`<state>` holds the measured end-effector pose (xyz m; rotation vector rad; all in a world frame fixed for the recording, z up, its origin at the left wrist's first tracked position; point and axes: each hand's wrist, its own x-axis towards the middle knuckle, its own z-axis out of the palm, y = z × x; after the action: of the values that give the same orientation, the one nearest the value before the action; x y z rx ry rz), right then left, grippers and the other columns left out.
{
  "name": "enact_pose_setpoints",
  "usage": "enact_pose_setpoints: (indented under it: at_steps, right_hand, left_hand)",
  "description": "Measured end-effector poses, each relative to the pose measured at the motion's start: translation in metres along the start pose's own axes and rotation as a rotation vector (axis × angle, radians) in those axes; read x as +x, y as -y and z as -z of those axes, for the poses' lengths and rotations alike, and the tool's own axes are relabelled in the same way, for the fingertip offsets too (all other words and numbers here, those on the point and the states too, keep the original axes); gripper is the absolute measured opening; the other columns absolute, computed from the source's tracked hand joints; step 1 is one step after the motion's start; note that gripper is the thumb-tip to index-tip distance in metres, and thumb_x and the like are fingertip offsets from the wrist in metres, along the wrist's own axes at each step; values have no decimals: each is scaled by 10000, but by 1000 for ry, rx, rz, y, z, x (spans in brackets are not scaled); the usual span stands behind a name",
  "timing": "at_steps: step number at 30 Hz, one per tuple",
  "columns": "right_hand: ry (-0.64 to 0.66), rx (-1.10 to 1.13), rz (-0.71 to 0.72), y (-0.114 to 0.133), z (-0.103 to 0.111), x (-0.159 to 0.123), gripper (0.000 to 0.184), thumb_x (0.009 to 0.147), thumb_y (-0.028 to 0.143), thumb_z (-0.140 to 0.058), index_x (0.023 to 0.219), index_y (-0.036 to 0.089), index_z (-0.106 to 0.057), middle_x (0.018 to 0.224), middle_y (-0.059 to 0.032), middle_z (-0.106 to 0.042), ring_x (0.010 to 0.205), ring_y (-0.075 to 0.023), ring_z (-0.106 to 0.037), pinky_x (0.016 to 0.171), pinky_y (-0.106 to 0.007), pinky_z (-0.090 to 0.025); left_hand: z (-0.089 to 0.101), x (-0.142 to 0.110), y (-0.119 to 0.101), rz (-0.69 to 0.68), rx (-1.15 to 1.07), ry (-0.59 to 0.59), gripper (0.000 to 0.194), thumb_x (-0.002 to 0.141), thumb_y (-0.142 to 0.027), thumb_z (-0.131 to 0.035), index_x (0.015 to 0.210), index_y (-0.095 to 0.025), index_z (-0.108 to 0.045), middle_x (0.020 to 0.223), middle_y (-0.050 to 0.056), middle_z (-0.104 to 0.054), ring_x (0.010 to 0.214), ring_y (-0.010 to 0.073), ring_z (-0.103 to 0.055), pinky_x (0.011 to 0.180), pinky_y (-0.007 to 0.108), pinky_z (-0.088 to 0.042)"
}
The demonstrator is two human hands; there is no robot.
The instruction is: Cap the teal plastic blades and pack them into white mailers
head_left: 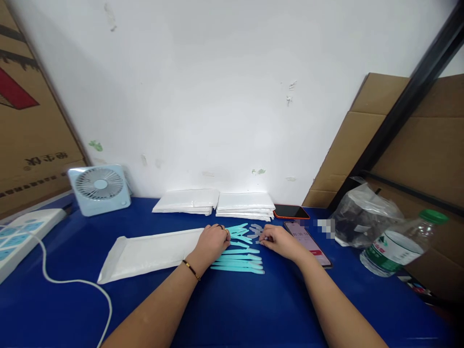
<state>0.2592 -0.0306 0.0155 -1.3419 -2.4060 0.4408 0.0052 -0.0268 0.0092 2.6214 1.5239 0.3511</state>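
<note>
Turquoise eyebrow razors [237,264] lie in a loose row on the blue table, with several more crossed behind them. My left hand [213,241] rests over their left ends, fingers curled together on a razor [239,244] that points right. Small clear plastic caps [253,231] are scattered just right of the razors. Beside them my right hand [276,239] has its thumb and fingers pinched on what looks like one of these caps, partly hidden. Under my left wrist's far side, a long white padded packet [152,253] stretches left.
Two stacks of white packets [186,200] stand against the wall. On the right are a red-edged phone [291,211], a lit phone [308,244], a clear bag [364,212] and a green-capped bottle [393,249]. A fan [100,186], power strip [27,237] and white cable [78,281] occupy the left.
</note>
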Motion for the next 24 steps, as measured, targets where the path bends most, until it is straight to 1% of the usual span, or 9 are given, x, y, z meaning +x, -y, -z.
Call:
enact_pose_setpoints:
  at_steps: [4,9,15,18,20,22,24]
  right_hand:
    - [43,74,1,2,1,-2,161,820,247,-529,770,183,-668,802,-30,-616,684,-129,-557,635,-239,-417]
    - [57,136,-32,3,-5,0,166,812,297,-562,776,180,-674,794,-38,-646,665,-132,-558,599,-236,-399]
    - [60,157,-20,12,-10,1,172,815,298,-553,791,184,-681,781,-36,-650,651,-134,-566,575,-235,-393]
    - [81,182,20,14,-10,2,166,819,273,-548,786,190,-687,775,-31,-643,675,-139,-580,589,-237,-410]
    - [69,179,31,13,-11,3,180,830,273,-533,802,193,-692,770,-31,-635,681,-142,-582,600,-241,-421]
    - [-4,127,14,9,-11,6,185,835,264,-521,868,198,-692,806,-42,-627,704,-148,-580,632,-253,-431]
    - [-80,44,-1,5,-11,9,198,825,238,-528,951,211,-678,883,-55,-616,760,-155,-577,690,-265,-436]
  left_hand:
    - [2,-1,-1,27,-38,19,100,783,-282,-560,763,-212,-627,824,21,-637,846,189,-559,719,300,-356]
    - [3,-2,-4,37,-37,23,105,774,-252,-548,723,-204,-627,796,21,-647,804,175,-572,715,291,-361]
    - [-1,0,-12,-5,-77,3,96,754,-260,-574,689,-221,-633,766,-3,-655,776,173,-574,714,289,-363]
    - [-3,-1,-17,-58,-101,27,123,765,-274,-572,679,-213,-635,776,-8,-652,761,158,-574,705,274,-368]
    - [-3,-2,-19,-79,-114,42,162,785,-331,-561,709,-214,-645,799,-1,-648,779,157,-573,714,274,-371]
    - [-2,-2,-17,-61,-99,18,187,799,-381,-547,817,-230,-656,881,13,-639,860,174,-561,746,288,-368]
    - [0,-1,-12,-27,-52,-30,207,808,-366,-542,951,-252,-638,990,26,-611,958,193,-524,776,304,-359]
